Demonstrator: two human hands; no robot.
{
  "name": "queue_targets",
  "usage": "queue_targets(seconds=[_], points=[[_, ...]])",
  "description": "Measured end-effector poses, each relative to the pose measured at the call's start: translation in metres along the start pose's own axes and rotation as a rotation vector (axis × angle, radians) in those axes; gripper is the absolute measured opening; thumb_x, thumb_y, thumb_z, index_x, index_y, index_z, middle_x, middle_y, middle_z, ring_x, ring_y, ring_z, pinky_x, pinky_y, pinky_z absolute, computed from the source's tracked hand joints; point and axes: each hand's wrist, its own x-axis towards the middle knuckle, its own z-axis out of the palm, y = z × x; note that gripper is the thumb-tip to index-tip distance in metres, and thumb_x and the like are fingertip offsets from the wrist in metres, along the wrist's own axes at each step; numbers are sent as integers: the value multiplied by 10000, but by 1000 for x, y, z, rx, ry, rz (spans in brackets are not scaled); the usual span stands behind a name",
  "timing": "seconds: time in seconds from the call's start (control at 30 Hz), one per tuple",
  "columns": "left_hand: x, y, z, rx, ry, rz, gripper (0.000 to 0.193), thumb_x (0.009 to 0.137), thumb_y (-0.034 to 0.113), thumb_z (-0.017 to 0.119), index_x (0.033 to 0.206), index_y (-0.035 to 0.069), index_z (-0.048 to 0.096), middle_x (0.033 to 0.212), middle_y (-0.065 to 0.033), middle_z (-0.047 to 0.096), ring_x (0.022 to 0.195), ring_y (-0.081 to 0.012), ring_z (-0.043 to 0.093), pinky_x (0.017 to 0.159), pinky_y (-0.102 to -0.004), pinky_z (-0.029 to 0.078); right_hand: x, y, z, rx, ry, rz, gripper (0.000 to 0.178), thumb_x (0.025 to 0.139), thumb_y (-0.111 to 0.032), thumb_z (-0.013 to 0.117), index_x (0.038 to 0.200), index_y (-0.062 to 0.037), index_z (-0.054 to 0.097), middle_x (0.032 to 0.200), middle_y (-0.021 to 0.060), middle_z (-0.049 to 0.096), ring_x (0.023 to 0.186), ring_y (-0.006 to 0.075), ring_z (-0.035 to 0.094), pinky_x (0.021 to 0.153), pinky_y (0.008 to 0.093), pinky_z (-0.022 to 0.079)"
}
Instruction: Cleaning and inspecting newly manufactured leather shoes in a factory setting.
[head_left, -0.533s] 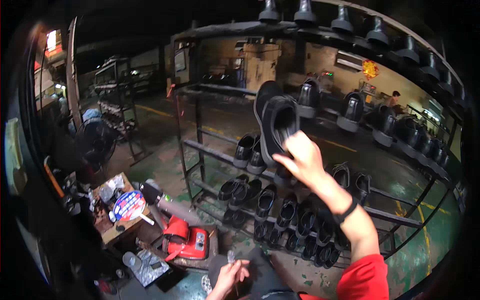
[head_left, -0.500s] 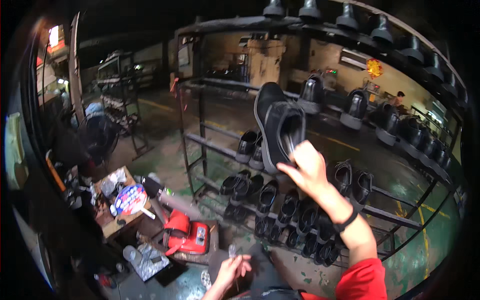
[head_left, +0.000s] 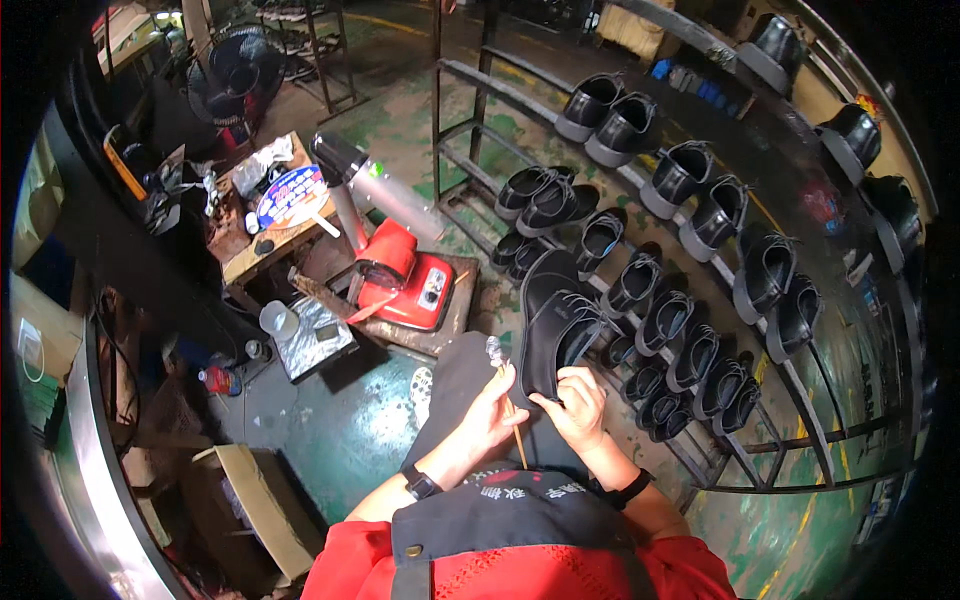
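Note:
My right hand [head_left: 578, 408] grips a black lace-up shoe [head_left: 545, 325] at its heel end, thumb on the outside. The shoe hangs over my lap, toe pointing away from me. Close on its left, my left hand [head_left: 486, 414] is closed around a thin wooden stick [head_left: 519, 442]. A pale, shiny wad [head_left: 494, 350] shows at the stick's upper end, beside the shoe; I cannot tell what it is made of. A dark apron [head_left: 510, 520] covers my front.
A metal rack [head_left: 640, 185] with several tiers of black shoes stands ahead and to the right. Left of my knees is a red machine [head_left: 425, 290] on a stand. Beyond it are a small wooden table [head_left: 250, 262] with a hand fan [head_left: 290, 200], a foil-covered block [head_left: 312, 340] and a floor fan [head_left: 236, 75].
My right hand has brought the shoe down from the rack's upper level to my lap, next to my left hand. The view has tilted downward.

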Motion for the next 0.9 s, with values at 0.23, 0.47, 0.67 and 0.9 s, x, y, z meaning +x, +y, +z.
queue_targets(seconds=[0.23, 0.47, 0.67, 0.9], points=[[7, 27, -38, -53, 29, 126, 176, 939, 195, 505, 1113, 176, 520, 985, -8, 622, 689, -109, 563, 415, -198, 302, -10, 0, 11, 102, -118, 265, 281, 734, -75, 685, 995, -26, 592, 1034, 111, 619, 1023, 320, 551, 903, 410, 423], [23, 62, -54, -51, 69, 209, 291, 893, 152, 567, 1175, 208, 528, 1015, 53, 620, 738, -101, 566, 482, -232, 340, -37, 28, 40, 78, -130, 442, 192, 773, -38, 626, 964, -31, 615, 1000, 99, 633, 1008, 300, 560, 896, 392, 428], [39, 79, -74, -88, 89, 259, 335, 876, 173, 594, 1203, 187, 522, 1071, -2, 626, 862, -142, 597, 559, -269, 433, -53, 37, 55, 37, -240, 402, 205, 747, 7, 616, 948, -31, 623, 977, 100, 632, 976, 301, 569, 873, 389, 440], [47, 84, -73, -128, 62, 296, 323, 880, 194, 586, 1191, 130, 526, 1095, -56, 633, 949, -208, 622, 681, -322, 505, -57, 41, 59, 7, -304, 389, 207, 748, -7, 614, 950, -46, 627, 973, 89, 635, 969, 285, 574, 868, 392, 432]])
